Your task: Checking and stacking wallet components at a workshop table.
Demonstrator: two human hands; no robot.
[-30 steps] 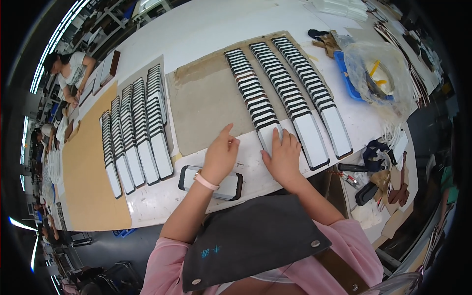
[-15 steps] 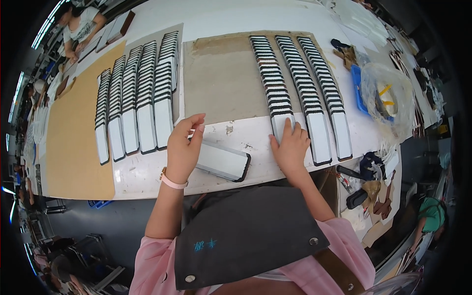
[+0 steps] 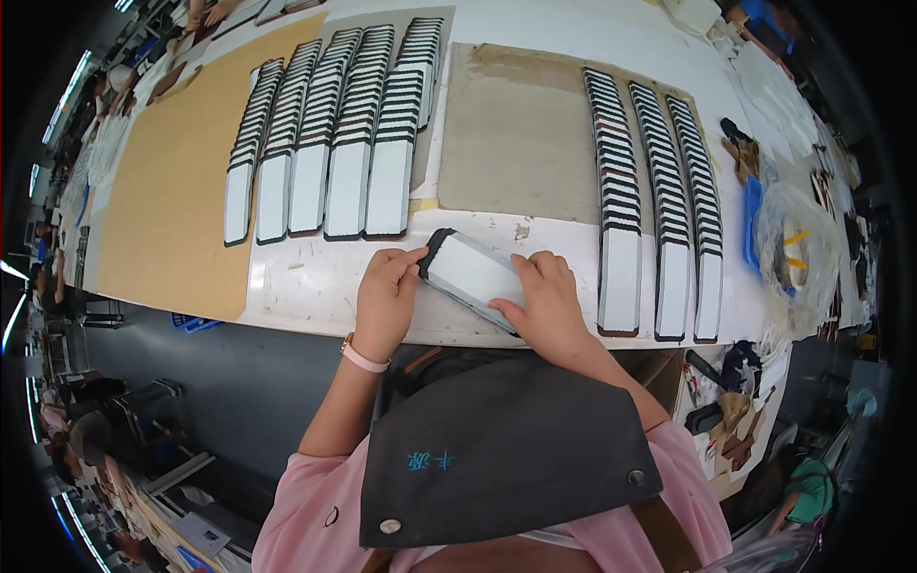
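Observation:
A long flat white panel with grey bevelled sides and a black edged end (image 3: 468, 267) lies slantwise near the table's front edge, between my hands. My left hand (image 3: 387, 298) pinches the black upper-left end between thumb and fingertips. Across the lower-right part, my right hand (image 3: 552, 307) grips the panel, its thumb on the near side and fingers on the far side. That end is partly hidden under the hand. Right of my right hand, an overlapping row of similar white panels with black ends (image 3: 621, 277) stretches away from me.
Two more such rows (image 3: 673, 286) lie farther right, partly on a grey-brown board (image 3: 516, 143). Several rows (image 3: 349, 191) stand at the left beside a tan sheet (image 3: 181, 210). A blue basket with clear plastic wrap (image 3: 788, 248) sits at the right.
My right hand has left the nearest right row and moved left onto the slanted panel. My left hand, before beside the panel with fingers apart, now pinches its end. The whole view has shifted.

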